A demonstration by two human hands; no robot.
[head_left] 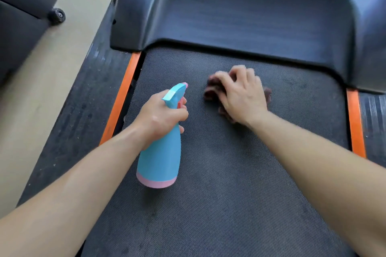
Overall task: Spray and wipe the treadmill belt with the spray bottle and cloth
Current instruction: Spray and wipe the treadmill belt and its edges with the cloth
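Meanwhile, left hand (161, 116) fingers are gripping the upright spray bottle (160, 160), nozzle pointing forward; right hand (242, 95) fingers are clutching the cloth (211, 89) on the belt (229, 194).

Floor (31, 94): pale beige, smooth, matte, seen along the left side. Upper left corner: dark grey piece of furniture (23, 6) with rounded edges, only partly in frame. Small black caster wheel (57, 15) at its lower corner, resting on the floor. Light soft and even, shadows faint.
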